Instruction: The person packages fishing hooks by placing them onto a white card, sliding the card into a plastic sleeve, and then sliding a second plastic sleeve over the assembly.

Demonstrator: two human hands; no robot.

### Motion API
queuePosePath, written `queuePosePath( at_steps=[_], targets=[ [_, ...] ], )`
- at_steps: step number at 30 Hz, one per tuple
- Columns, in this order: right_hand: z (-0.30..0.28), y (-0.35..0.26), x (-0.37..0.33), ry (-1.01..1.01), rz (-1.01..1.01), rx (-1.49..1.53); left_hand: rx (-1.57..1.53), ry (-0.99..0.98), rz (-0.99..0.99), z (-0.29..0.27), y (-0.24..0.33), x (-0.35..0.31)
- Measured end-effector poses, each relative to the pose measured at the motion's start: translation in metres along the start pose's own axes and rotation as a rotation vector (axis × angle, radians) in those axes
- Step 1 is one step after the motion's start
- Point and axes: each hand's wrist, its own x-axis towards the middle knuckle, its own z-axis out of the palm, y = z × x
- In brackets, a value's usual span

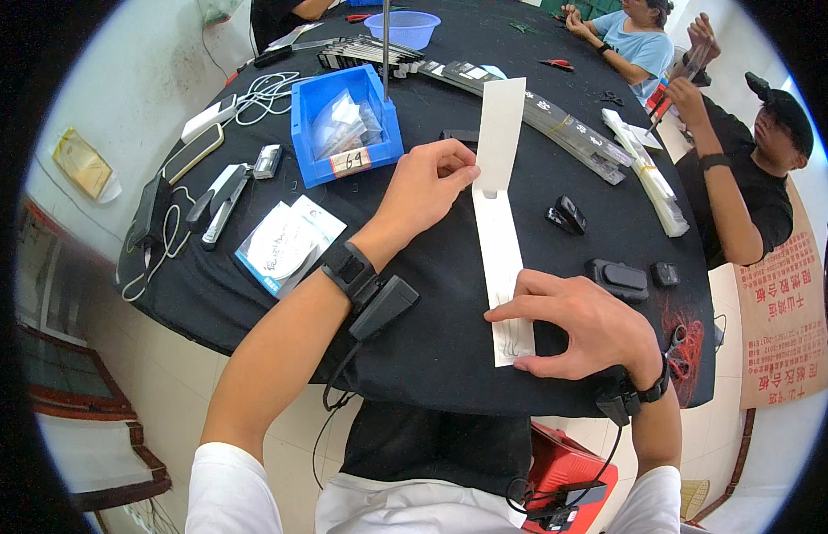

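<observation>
A long white folded card strip [496, 227] lies in front of me on the black tablecloth, its upper flap [501, 125] opened away from me. Thin lines and small dark hook-shaped pieces [512, 349] show at its near end. My left hand [425, 194] is closed, thumb and forefinger pinching the flap's left edge near the fold. With its forefinger on the left edge and its thumb by the near end, my right hand [588, 325] holds the lower part. Its curled fingers partly cover the strip.
Left of the strip are a blue bin [387, 133] with plastic bags, a stapler [225, 200] and a packet [289, 245]. Dark packaged strips [556, 129] lie beyond. Scissors [677, 343] and red threads sit at the right edge. A person in black [734, 196] works there.
</observation>
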Motion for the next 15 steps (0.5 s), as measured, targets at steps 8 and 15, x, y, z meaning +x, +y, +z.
queuePosePath(
  at_steps=[8, 15],
  targets=[
    [0.0016, 0.0045, 0.0006, 0.051, -0.029, 0.048, -0.012, 0.011, -0.012, 0.0004, 0.0023, -0.0007],
    [0.0067, 0.0073, 0.0081, 0.435, 0.235, -0.028, -0.013, 0.007, -0.005, 0.0010, 0.0009, -0.0019]
  ],
)
